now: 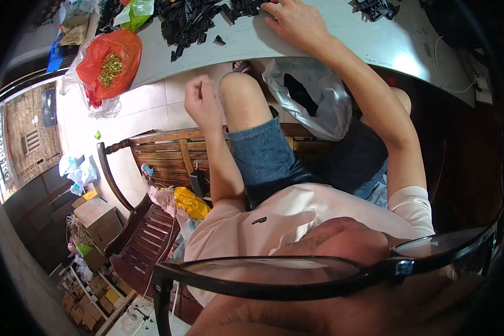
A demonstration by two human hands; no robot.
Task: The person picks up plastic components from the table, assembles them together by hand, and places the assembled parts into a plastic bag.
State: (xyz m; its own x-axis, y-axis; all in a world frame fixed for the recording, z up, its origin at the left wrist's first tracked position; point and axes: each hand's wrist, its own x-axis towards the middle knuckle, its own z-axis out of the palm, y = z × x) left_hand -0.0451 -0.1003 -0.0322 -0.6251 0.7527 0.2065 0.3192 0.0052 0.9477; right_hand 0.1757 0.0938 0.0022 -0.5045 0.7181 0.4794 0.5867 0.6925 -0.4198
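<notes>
My right hand lies low over the white table top, at the upper edge of the picture. Its thumb and fingers are apart, and the fingertips reach the right end of a heap of small black plastic parts. Just off the near edge of the table, above my left knee, I hold my left hand up. Its fingers are curled in; whatever may be inside them is hidden. One loose black part lies on the table a little apart from the heap.
At the table's left end is a red plastic bag with small brass-coloured pieces. A green packet lies beyond it. More black parts sit at the right. A clear plastic bag hangs below the edge, before a wooden bench.
</notes>
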